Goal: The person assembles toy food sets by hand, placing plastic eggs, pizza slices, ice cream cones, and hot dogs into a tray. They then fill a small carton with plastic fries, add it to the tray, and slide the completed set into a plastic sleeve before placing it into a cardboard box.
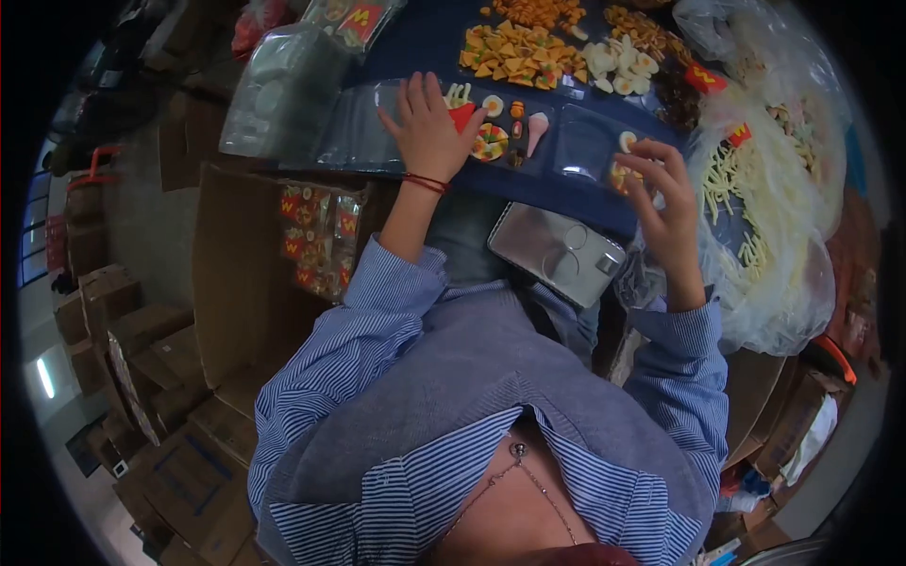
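Note:
My left hand (427, 132) lies with fingers spread over a clear plastic tray (359, 123), its thumb beside a red toy fries carton (461, 115). Right of that thumb sit a toy pizza (490, 142), a toy fried egg (493, 105), a small toy burger (517, 109) and a pink toy ice cream cone (536, 132). My right hand (668, 193) has bent fingers, with thumb and index at the edges of another small toy pizza (623, 176) over a second clear tray (580, 141). A white toy egg piece (627, 141) shows just above its fingertips.
Piles of orange toy wedges (519, 57) and white toy pieces (621, 66) lie at the back. Stacked clear trays (274, 94) stand at left, a plastic bag of toy fries (755, 208) at right. Below are a box with packed sets (321, 236) and a metallic case (552, 253).

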`<state>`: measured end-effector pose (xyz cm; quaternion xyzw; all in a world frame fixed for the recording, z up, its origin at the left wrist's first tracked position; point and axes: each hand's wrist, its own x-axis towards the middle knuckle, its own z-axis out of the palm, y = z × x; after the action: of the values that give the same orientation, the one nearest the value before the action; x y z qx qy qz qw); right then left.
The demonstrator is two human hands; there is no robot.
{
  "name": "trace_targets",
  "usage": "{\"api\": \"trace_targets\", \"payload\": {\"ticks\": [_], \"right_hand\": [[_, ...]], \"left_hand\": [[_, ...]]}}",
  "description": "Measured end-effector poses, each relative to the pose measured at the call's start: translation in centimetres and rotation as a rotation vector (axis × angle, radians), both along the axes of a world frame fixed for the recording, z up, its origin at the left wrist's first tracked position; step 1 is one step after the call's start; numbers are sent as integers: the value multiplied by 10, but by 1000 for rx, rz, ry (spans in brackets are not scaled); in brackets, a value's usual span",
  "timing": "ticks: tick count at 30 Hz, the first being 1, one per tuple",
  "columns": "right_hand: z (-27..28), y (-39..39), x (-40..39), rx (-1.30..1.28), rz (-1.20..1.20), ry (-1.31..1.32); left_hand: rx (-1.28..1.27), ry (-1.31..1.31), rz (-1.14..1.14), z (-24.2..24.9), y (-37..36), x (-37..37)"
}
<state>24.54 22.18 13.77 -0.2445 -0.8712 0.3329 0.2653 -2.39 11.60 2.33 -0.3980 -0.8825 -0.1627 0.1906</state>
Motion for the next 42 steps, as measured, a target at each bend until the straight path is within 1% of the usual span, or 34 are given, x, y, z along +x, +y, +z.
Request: {"api": "trace_targets", "payload": {"ticks": [1,2,3,5,7,8,9,11,12,13,14,15,17,18,20,21,23,24,26,27,28,29,30,32,34,35,37,39,40,41,42], "right_hand": [[-2,7,16,-25,-69,-2],[-10,17,32,81,-94,29],[-15,25,52,36,-176,35],[-29,46,101,0,-330,76],[-34,59,148,-190,-549,205],[-34,63,168,-206,-661,242],[-32,62,183,-188,-710,222],[-31,53,196,-176,-699,62],[-35,43,194,-224,-614,-34],[-41,34,184,-279,-518,-121],[-45,23,169,-221,-475,-226],[-49,14,153,-163,-425,-327],[-75,10,129,-36,-460,-307],[-87,11,121,-36,-466,-300],[-103,20,113,200,-486,-523],[-103,24,114,204,-503,-519],[-101,31,118,109,-440,-439],[-93,38,124,113,-453,-441],[-69,60,141,-35,-663,-24],[-68,73,150,75,-717,-35],[-70,92,161,184,-771,-44],[-93,113,178,330,-708,-262],[-95,128,178,335,-718,-252],[-95,154,176,284,-731,-464],[-92,190,159,151,-800,-244],[-103,215,156,151,-795,-238],[-133,272,147,320,-841,-14],[-140,312,145,235,-829,-260],[-133,305,134,302,-825,-365],[-119,296,129,36,-770,-337],[-142,320,136,90,-731,-378]], "left_hand": [[8,62,-153,-2,-1,-5],[19,122,-308,-6,-2,-9],[25,107,-329,-11,-3,-12],[75,-56,-494,-21,-3,-19],[75,-76,-563,-22,-5,-23],[62,-116,-551,-22,-6,-23],[49,-157,-542,-21,-5,-22],[41,-106,-544,-17,-1,-22],[43,-121,-570,-14,0,-15],[-11,-58,-543,-9,0,-12],[-67,13,-509,-7,-1,-12],[-71,20,-513,-8,0,-14],[-7,-24,-520,-14,0,-19],[-7,-17,-525,-18,-2,-22],[-53,14,-511,-23,-4,-25],[-45,21,-525,-23,-4,-26],[-96,33,-512,-21,-3,-26],[-90,33,-523,-20,-3,-25],[-81,56,-510,-19,-2,-23],[-76,61,-519,-19,-2,-22],[-77,15,-479,-19,-3,-20],[-79,-29,-440,-18,-3,-18],[-72,-19,-447,-15,-2,-17],[-71,0,-467,-10,-1,-13],[-79,40,-477,-12,0,-15],[-93,75,-491,-13,0,-16],[-79,61,-502,-14,1,-16],[-63,19,-496,-19,-1,-20],[-62,-4,-466,-22,0,-22],[-56,-67,-489,-16,-1,-22],[-3,-52,-517,-19,-2,-25]]}}
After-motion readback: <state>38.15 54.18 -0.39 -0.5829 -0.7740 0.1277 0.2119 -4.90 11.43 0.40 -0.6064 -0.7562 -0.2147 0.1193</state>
